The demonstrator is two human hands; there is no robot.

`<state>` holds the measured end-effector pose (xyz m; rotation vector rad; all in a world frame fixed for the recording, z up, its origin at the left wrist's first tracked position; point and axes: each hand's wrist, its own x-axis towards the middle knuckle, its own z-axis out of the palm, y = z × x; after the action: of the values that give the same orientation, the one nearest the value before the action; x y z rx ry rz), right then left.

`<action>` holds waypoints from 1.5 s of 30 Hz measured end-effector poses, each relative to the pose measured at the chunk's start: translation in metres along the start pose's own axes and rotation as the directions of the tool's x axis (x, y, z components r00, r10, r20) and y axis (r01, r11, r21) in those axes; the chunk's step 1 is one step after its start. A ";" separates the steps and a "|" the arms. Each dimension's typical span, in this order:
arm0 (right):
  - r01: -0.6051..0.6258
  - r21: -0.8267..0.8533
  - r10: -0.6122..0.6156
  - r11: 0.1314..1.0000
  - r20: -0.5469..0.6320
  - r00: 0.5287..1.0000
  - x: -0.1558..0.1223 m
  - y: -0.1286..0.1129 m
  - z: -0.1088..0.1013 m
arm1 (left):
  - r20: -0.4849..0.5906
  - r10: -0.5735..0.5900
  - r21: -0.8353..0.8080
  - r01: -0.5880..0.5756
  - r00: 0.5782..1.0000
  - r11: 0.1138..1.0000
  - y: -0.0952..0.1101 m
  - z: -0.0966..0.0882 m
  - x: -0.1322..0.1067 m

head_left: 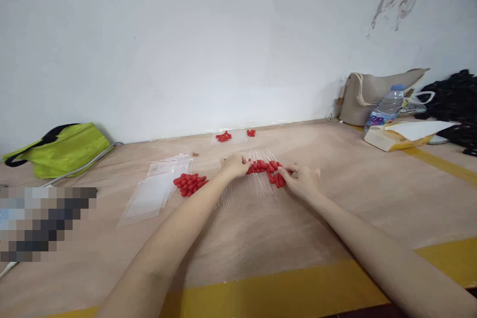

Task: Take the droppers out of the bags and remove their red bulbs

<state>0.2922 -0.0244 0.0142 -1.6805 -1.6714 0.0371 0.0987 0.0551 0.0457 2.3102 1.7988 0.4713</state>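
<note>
In the middle of the table lies a row of thin clear sticks [246, 191], with several small red bulb-shaped pieces [261, 165] across them. My left hand [234, 165] is at the left end of this red row, its fingers drawn together; what lies between the fingertips is hidden. At the right end, my right hand [303, 181] has its thumb and fingers bent in a pinch at a red piece [280, 179]. Left of my left forearm sits a heap of more red pieces [188, 184], beside clear zip bags [147, 194].
Filled clear bags [223, 137] lie near the wall. A green bag [69, 151] is at the left with a grey cable [84, 168]. On the right stand a beige bag [359, 102], a water bottle [385, 108], an opened carton [395, 138] and a black heap [452, 102].
</note>
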 end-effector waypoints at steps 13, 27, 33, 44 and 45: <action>0.603 -0.111 -0.613 0.790 -0.137 0.778 -0.024 -0.035 0.014 | -0.383 0.510 0.250 -0.445 0.770 0.860 -0.066 -0.021 -0.124; 0.762 -0.046 -0.764 0.646 -0.061 0.643 -0.040 -0.049 0.028 | -0.418 0.613 0.245 -0.567 0.670 0.786 -0.060 -0.012 -0.126; 0.792 -0.004 -0.790 0.611 -0.074 0.609 -0.042 -0.048 0.027 | -0.404 0.659 0.267 -0.607 0.635 0.749 -0.061 -0.011 -0.126; 0.804 0.017 -0.799 0.594 -0.105 0.593 -0.043 -0.041 0.018 | -0.393 0.702 0.310 -0.633 0.595 0.710 -0.066 -0.016 -0.132; 0.786 0.021 -0.780 0.618 -0.111 0.616 -0.041 -0.037 0.017 | -0.406 0.689 0.310 -0.619 0.600 0.722 -0.069 -0.017 -0.133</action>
<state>0.2461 -0.0569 0.0019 -0.7437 -2.1688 -0.4022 0.0012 -0.0565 0.0203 3.1497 1.0311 1.1838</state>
